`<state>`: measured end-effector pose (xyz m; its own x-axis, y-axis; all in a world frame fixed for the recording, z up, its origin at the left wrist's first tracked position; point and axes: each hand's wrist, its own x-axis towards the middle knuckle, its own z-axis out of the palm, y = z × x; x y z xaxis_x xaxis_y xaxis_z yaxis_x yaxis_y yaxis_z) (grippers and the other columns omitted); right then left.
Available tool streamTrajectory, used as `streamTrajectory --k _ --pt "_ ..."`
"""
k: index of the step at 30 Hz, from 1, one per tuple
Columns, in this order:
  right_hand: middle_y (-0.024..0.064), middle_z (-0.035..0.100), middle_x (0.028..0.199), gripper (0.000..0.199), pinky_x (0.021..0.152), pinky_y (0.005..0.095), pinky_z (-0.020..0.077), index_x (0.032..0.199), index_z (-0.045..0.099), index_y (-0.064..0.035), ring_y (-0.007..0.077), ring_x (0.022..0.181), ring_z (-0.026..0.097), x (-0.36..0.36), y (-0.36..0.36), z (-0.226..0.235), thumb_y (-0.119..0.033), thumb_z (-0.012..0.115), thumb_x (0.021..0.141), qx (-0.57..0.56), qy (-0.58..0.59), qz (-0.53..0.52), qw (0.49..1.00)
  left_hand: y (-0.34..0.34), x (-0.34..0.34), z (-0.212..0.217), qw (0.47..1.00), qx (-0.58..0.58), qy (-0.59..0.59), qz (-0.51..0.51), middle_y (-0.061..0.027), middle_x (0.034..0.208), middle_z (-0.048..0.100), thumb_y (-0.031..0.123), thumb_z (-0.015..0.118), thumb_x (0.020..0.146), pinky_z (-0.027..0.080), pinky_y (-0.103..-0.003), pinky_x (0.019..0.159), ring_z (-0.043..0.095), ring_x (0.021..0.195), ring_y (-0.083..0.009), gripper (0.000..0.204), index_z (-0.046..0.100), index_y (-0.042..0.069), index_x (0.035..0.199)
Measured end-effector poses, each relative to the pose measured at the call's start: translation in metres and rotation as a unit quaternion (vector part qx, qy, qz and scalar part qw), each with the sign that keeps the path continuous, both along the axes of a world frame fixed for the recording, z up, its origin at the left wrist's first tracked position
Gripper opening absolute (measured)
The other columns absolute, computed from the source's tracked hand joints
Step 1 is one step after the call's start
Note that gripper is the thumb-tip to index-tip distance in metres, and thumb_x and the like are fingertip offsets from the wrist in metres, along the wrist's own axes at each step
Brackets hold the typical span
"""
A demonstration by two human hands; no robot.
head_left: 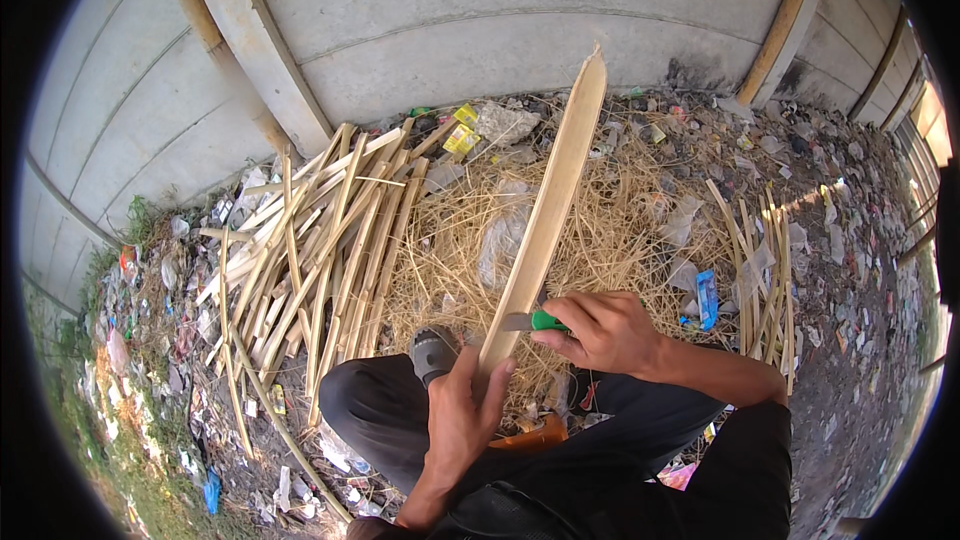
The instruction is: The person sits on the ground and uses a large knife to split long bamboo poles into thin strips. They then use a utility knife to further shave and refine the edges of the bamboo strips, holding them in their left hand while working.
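Note:
A long split bamboo strip (pixel 555 195), pale on its inner face, slants up and away from my lap toward the wall. Around its near end my left hand (pixel 466 410) is closed, thumb lying along the near side. My right hand (pixel 612 332) grips the green handle of a knife (pixel 520 321). The knife's short blade lies across the strip a little beyond my left hand, touching or nearly touching it. My right fingers hide most of the handle.
A heap of cut bamboo strips (pixel 330 250) lies on my left, a smaller bundle (pixel 768 280) on my right. Shavings (pixel 450 240) cover the ground before me. A blue wrapper (pixel 707 300) sits among scattered litter. Beyond stands a concrete panel wall (pixel 480 20) with posts.

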<state>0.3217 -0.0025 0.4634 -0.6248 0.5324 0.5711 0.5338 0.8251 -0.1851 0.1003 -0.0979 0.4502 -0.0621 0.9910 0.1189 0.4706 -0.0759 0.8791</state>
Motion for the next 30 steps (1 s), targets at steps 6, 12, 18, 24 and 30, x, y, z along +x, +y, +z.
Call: streamTrajectory --k 6,12,18,24,30 --pt "0.007 0.071 0.08 0.03 0.055 0.0331 0.0581 0.104 0.066 -0.0084 0.0217 0.062 0.072 0.0 -0.001 0.001 -0.038 0.073 0.101 0.0 -0.003 -0.014 1.0 0.001 0.001 0.008 1.0 0.011 0.022 0.004 -0.0106 0.059 0.064 0.018 0.073 0.103 0.047 -0.033 0.049 0.066 0.051 -0.018 0.028 0.058 -0.001 0.09" --pt "0.0055 0.069 0.076 0.029 0.054 0.034 0.0576 0.102 0.066 -0.0106 0.0213 0.061 0.072 0.0 0.002 -0.002 -0.038 0.072 0.101 0.025 0.011 -0.027 0.999 -0.003 0.0 0.009 1.0 -0.016 -0.005 0.009 -0.0202 0.064 0.063 0.018 0.074 0.102 0.048 -0.042 0.054 0.066 0.056 -0.0383 0.026 0.058 -0.002 0.093" --pt "0.0048 0.068 0.073 0.029 0.053 0.0329 0.0564 0.102 0.066 -0.0112 0.0202 0.058 0.07 0.002 0.002 0.001 -0.039 0.072 0.101 0.02 -0.009 -0.033 0.999 -0.003 -0.004 0.011 1.0 -0.013 0.011 0.002 -0.0203 0.064 0.062 0.018 0.073 0.102 0.048 -0.043 0.053 0.066 0.056 -0.0393 0.027 0.057 -0.001 0.092" --pt "0.0033 0.067 0.074 0.029 0.051 0.031 0.0543 0.102 0.066 -0.0104 0.0181 0.056 0.069 0.003 0.001 0.01 -0.039 0.073 0.101 0.053 -0.017 -0.051 0.997 -0.004 -0.004 0.012 1.0 0.014 0.013 -0.001 -0.0144 0.06 0.062 0.017 0.073 0.102 0.046 -0.035 0.05 0.067 0.051 -0.0237 0.026 0.058 -0.001 0.091" --pt "0.004 0.07 0.079 0.027 0.05 0.033 0.0543 0.104 0.066 -0.0087 0.0191 0.057 0.07 0.011 0.015 0.008 -0.034 0.075 0.1 0.071 0.025 -0.08 0.994 -0.006 -0.007 0.014 1.0 0.001 0.019 -0.006 -0.0147 0.059 0.061 0.019 0.074 0.102 0.046 -0.036 0.05 0.067 0.051 -0.0253 0.027 0.058 -0.001 0.09"
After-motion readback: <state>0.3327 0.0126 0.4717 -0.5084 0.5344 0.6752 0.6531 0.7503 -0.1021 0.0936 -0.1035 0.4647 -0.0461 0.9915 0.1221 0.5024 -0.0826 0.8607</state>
